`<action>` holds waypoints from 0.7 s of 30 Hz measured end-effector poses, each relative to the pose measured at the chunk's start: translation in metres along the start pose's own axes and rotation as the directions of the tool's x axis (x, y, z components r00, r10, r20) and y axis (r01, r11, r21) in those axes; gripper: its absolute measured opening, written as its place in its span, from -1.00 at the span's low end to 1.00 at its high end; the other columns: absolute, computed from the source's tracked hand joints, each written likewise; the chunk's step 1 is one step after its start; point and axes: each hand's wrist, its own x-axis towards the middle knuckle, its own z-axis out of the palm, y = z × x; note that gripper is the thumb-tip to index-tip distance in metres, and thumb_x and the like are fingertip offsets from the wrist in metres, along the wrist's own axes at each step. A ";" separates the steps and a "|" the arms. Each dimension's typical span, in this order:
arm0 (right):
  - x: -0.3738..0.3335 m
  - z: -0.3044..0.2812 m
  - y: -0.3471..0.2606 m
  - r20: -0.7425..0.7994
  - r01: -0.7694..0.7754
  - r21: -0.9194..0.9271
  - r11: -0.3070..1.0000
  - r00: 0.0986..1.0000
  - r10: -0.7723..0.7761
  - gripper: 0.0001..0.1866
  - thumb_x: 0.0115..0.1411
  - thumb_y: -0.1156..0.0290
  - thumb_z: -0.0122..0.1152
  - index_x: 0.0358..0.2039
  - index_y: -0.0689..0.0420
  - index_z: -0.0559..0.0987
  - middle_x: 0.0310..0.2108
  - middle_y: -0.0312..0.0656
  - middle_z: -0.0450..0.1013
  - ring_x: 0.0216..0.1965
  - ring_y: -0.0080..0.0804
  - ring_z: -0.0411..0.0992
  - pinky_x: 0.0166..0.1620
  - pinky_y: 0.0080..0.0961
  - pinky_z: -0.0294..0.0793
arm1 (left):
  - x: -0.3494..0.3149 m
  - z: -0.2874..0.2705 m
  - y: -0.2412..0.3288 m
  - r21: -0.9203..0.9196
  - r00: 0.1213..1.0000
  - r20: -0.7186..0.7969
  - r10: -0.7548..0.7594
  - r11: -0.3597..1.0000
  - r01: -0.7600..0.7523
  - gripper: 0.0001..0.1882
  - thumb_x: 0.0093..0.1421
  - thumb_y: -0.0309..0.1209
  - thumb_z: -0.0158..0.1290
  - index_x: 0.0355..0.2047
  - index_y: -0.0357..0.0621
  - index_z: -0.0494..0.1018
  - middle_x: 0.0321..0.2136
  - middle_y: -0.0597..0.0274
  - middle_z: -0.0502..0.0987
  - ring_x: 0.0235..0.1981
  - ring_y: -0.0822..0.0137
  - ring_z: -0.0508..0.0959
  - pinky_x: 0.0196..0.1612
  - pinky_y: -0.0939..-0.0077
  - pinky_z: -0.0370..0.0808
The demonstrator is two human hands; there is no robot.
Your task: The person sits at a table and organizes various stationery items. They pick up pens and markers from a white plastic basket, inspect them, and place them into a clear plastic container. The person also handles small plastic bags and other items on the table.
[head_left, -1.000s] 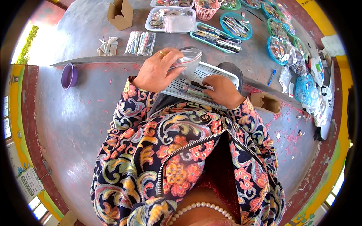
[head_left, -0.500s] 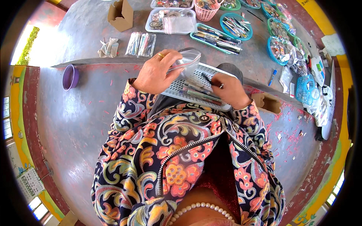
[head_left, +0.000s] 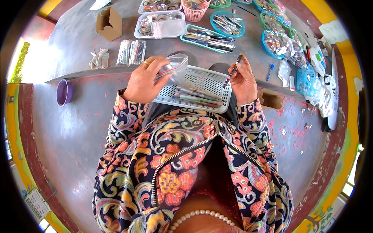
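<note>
My left hand (head_left: 146, 79) pinches a clear zip bag (head_left: 175, 68) with a red seal line, above the left part of a white perforated basket (head_left: 165, 90). The basket rests on my lap. Several pens (head_left: 198, 97) lie inside it along the near side. To the right of the basket, my right hand (head_left: 244, 80) is closed on a dark pen (head_left: 232, 72) with pinkish markings, tilted with its upper end near my fingertips. The pen's lower end reaches over the basket's right rim.
Ahead, the grey surface holds two bundles of bagged pens (head_left: 131, 53), a cardboard box (head_left: 108, 24), a teal tray of pens (head_left: 208, 39) and a round blue basket of pens (head_left: 227, 24). Small-part baskets (head_left: 274, 44) stand at right. A purple bowl (head_left: 64, 93) sits at left.
My right hand has lifted the dark pen out from over the basket to its right side, turning it more upright. The left hand still grips the zip bag. The whole view has shifted slightly.
</note>
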 end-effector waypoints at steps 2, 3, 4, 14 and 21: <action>0.001 -0.003 0.001 -0.014 0.009 0.017 1.000 1.000 -0.008 -0.56 0.17 0.60 0.10 0.07 0.09 0.29 -0.36 -0.12 0.48 -0.38 -0.43 0.50 -0.40 -0.64 0.55 | 0.001 0.001 -0.001 0.002 1.000 -0.012 0.020 1.000 -0.020 -0.67 0.07 -0.47 0.14 -0.14 -0.21 0.36 -0.19 0.02 0.46 -0.24 0.01 0.50 -0.25 0.31 0.48; 0.001 -0.004 0.001 -0.018 0.012 0.028 1.000 1.000 -0.011 -0.56 0.17 0.60 0.10 0.07 0.09 0.29 -0.36 -0.12 0.48 -0.38 -0.43 0.50 -0.40 -0.63 0.56 | 0.001 0.001 -0.001 0.001 1.000 -0.008 0.019 1.000 -0.019 -0.67 0.07 -0.47 0.13 -0.15 -0.21 0.36 -0.19 0.02 0.46 -0.24 0.01 0.50 -0.25 0.30 0.48; 0.001 -0.006 0.002 -0.022 0.014 0.028 1.000 1.000 -0.013 -0.55 0.17 0.60 0.10 0.07 0.07 0.29 -0.36 -0.11 0.48 -0.38 -0.42 0.50 -0.39 -0.63 0.56 | 0.001 0.001 0.000 0.001 1.000 -0.004 0.017 1.000 -0.017 -0.68 0.08 -0.47 0.13 -0.15 -0.21 0.36 -0.19 0.02 0.46 -0.24 0.01 0.50 -0.25 0.30 0.48; -0.013 0.023 -0.001 0.116 0.114 -0.157 0.981 0.989 -0.096 -0.48 0.17 0.60 0.09 0.12 0.01 0.20 -0.33 -0.09 0.48 -0.29 -0.22 0.52 -0.30 -0.53 0.57 | 0.001 -0.001 -0.001 0.010 1.000 0.016 0.018 1.000 -0.019 -0.67 0.09 -0.46 0.13 -0.14 -0.20 0.34 -0.17 0.02 0.45 -0.28 0.02 0.51 -0.27 0.31 0.49; -0.012 0.045 -0.011 0.215 0.172 -0.214 0.962 0.969 -0.125 -0.63 0.24 0.51 0.04 0.04 0.05 0.24 -0.32 -0.07 0.48 -0.26 -0.18 0.52 -0.27 -0.49 0.58 | -0.003 -0.004 0.005 -0.024 0.997 0.043 -0.059 0.998 0.060 -0.67 0.07 -0.48 0.13 -0.14 -0.19 0.35 -0.17 0.01 0.45 -0.26 0.02 0.51 -0.24 0.29 0.47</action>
